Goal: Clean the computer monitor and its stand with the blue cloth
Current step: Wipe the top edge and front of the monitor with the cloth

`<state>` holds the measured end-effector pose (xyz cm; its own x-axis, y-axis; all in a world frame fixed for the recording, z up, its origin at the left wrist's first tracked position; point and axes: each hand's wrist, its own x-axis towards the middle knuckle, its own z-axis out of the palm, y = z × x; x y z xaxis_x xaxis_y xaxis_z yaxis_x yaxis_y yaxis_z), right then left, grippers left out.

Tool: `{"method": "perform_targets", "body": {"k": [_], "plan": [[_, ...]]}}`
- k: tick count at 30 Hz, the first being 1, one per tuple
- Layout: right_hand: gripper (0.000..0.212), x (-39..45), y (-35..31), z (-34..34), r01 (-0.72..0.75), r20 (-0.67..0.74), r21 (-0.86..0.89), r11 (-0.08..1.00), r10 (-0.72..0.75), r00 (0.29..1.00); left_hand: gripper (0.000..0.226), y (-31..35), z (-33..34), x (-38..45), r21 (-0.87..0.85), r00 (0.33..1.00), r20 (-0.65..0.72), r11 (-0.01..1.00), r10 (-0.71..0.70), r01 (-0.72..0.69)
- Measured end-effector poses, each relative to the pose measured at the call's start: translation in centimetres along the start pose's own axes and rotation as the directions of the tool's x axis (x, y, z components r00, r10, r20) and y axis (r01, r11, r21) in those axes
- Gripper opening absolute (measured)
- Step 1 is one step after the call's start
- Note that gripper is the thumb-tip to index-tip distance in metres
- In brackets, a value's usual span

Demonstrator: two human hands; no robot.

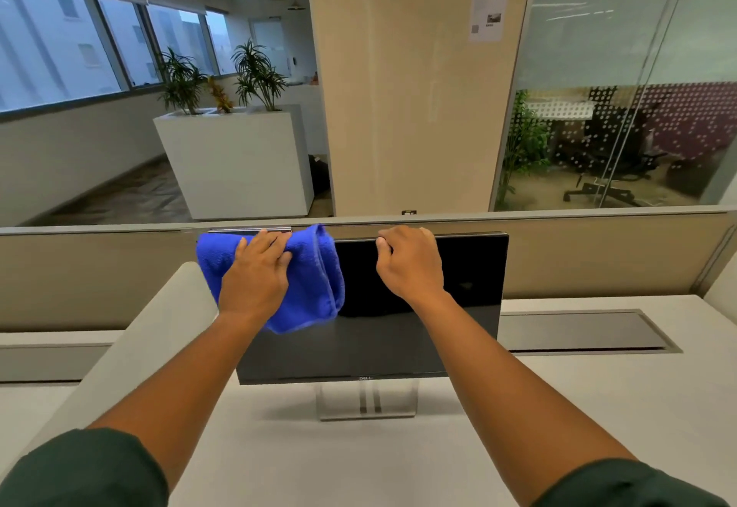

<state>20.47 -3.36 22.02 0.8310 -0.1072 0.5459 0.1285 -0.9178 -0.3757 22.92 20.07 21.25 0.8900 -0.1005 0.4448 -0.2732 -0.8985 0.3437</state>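
Observation:
A black monitor [470, 291] stands on a silver stand [369, 401] on the white desk, its screen dark. My left hand [257, 271] presses the blue cloth [315, 283] against the screen's upper left corner, fingers curled over the top edge. The cloth hangs down over the left part of the screen and hides that corner. My right hand [410, 263] grips the monitor's top edge near the middle, fingers hooked behind it.
A beige partition [598, 259] runs right behind the monitor. A grey cable tray lid [578, 333] lies in the desk [578, 407] to the right. A pale side divider [131, 339] slants along the left. Beyond are a pillar, planters and a glass-walled room.

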Motion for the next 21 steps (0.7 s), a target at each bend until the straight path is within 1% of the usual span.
{"method": "perform_targets", "body": {"k": [3, 6, 8, 10, 13, 15, 18, 21], "plan": [[0.028, 0.7, -0.8, 0.3, 0.001, 0.037, -0.036, 0.999, 0.000, 0.999, 0.039, -0.8, -0.5, 1.1, 0.002, 0.995, 0.003, 0.995, -0.104, 0.104], [0.027, 0.4, -2.2, 1.1, 0.057, 0.060, 0.030, 0.998, -0.059, 0.996, 0.040, 0.1, -0.5, 1.6, -0.006, 0.995, -0.019, 0.995, -0.103, 0.102], [0.031, 0.1, -2.9, 1.8, 0.073, 0.032, 0.080, 0.994, -0.076, 0.997, 0.040, 0.6, -0.3, 1.5, -0.013, 0.997, -0.041, 0.997, -0.072, 0.071], [0.033, -0.2, -3.2, 2.4, 0.084, -0.022, 0.106, 0.991, -0.082, 0.996, 0.038, 0.6, -0.4, 1.4, -0.020, 0.998, -0.031, 0.998, -0.058, 0.057], [0.029, -0.5, -3.1, 3.1, 0.098, -0.106, 0.129, 0.987, -0.085, 0.991, 0.035, -1.5, -0.5, 1.3, -0.064, 0.997, -0.046, 0.996, -0.067, 0.064], [0.027, -0.5, -3.0, 3.4, 0.101, -0.136, 0.138, 0.985, -0.082, 0.987, 0.033, -3.3, -0.3, 1.3, -0.114, 0.988, -0.079, 0.986, -0.129, 0.119], [0.025, -0.4, -3.0, 3.6, 0.092, -0.168, 0.153, 0.984, -0.066, 0.984, 0.032, -4.9, -0.5, 1.4, -0.213, 0.963, -0.169, 0.962, -0.211, 0.173], [0.026, -0.3, -2.9, 4.0, 0.079, -0.175, 0.169, 0.982, -0.049, 0.983, 0.036, -5.9, -0.8, 1.4, -0.334, 0.898, -0.270, 0.909, -0.347, 0.250]]}}
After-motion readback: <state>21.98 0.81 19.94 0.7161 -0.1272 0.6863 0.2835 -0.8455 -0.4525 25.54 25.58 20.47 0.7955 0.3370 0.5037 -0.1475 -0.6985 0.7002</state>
